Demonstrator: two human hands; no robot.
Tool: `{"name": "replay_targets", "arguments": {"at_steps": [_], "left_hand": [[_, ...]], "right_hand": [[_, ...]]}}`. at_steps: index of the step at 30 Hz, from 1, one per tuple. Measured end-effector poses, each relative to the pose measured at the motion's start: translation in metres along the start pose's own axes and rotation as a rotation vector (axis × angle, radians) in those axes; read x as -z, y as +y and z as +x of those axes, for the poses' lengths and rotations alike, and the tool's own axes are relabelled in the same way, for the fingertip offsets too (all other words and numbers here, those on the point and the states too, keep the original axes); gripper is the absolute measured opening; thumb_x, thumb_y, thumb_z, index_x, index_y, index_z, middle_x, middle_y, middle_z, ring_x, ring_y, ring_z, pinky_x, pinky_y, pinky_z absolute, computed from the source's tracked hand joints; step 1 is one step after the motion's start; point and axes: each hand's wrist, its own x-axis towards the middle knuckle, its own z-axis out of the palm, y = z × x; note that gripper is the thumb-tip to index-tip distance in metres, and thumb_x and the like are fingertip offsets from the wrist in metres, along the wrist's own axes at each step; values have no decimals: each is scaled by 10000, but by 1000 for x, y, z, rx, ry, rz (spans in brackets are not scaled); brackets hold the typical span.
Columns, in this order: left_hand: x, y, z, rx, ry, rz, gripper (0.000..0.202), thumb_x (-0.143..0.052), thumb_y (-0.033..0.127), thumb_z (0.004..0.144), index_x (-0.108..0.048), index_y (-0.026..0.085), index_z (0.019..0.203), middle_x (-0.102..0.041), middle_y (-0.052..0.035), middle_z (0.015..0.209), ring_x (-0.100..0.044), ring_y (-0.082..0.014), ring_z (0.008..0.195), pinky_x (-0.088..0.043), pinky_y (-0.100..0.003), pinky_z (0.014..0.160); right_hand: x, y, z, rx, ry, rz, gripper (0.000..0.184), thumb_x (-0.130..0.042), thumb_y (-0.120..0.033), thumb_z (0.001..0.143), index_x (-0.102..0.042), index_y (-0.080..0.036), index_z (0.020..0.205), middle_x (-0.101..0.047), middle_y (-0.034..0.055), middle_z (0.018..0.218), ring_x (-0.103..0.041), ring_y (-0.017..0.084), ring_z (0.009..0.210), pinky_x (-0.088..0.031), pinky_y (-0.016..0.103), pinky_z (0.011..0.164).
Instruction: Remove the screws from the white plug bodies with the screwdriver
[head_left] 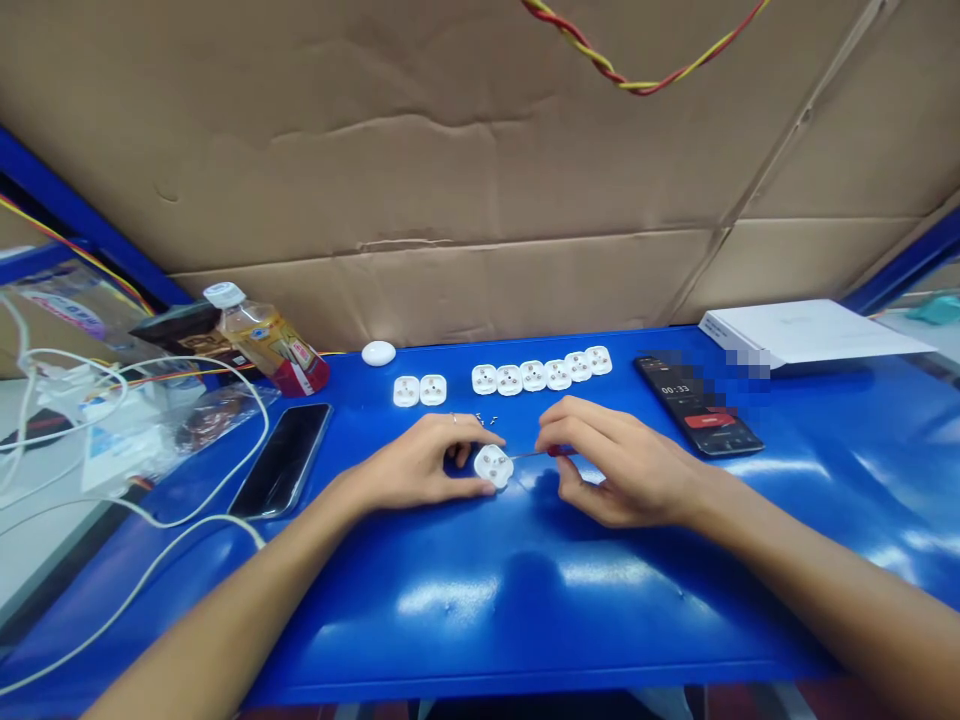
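Note:
My left hand (424, 462) is closed round a small white socket insert (493, 465), tipped on its edge on the blue table (525, 590). My right hand (619, 462) pinches a thin screwdriver (536, 454) with a red handle. Its metal tip touches the insert's face. A few tiny screws (484, 418) lie just behind my left fingers. Behind them stand two groups of white inserts: a pair (420, 390) on the left and a row of several (541, 373) on the right.
A black phone (281, 460) lies at the left, with white cables (150, 490) looping past it. A tilted drink bottle (266, 340) and a white oval lid (378, 352) sit at the back left. A timer phone (697, 403) and a white box (810, 333) are at the right. Cardboard walls the back.

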Motion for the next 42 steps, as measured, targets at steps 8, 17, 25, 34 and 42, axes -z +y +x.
{"name": "replay_targets", "arguments": {"at_steps": [8,17,25,34,42], "left_hand": [[0,0,-1,0,7,-9,393,-773,434,896,-723,234,1231,-699,-33,979,-611,-171,821,-466,-271,734],[0,0,-1,17,12,-25,392,-787,435,883,-725,223,1208,-691,-21,946,-589,-156,789,-460,-256,715],[0,0,0,2,13,-10,408,-790,433,876,-727,221,1218,-687,-26,934,-587,-159,783,-457,-260,712],[5,3,-2,-10,83,-8,466,-782,475,888,-714,214,1268,-710,-56,1047,-608,-165,812,-486,-279,725],[4,5,0,0,143,-1,357,-675,440,979,-722,205,1243,-739,-73,1105,-643,-184,868,-518,-310,795]], "right_hand": [[-1,-1,-1,-35,-15,-194,187,-505,-290,1043,-610,-155,1120,-731,93,894,-688,226,753,-562,344,628],[2,-5,2,-47,-51,-109,224,-487,-206,1008,-589,-129,1192,-738,138,1044,-709,242,893,-584,360,724],[0,-2,0,-70,-108,-146,157,-465,-169,1002,-611,-172,1061,-714,74,898,-651,192,729,-513,313,625],[0,6,-5,-147,-50,-78,200,-517,-133,910,-573,-196,1092,-707,55,904,-680,202,753,-526,321,664],[-1,2,-2,-140,-127,-50,171,-503,-152,932,-584,-193,1078,-713,64,920,-661,202,749,-529,324,666]]}}
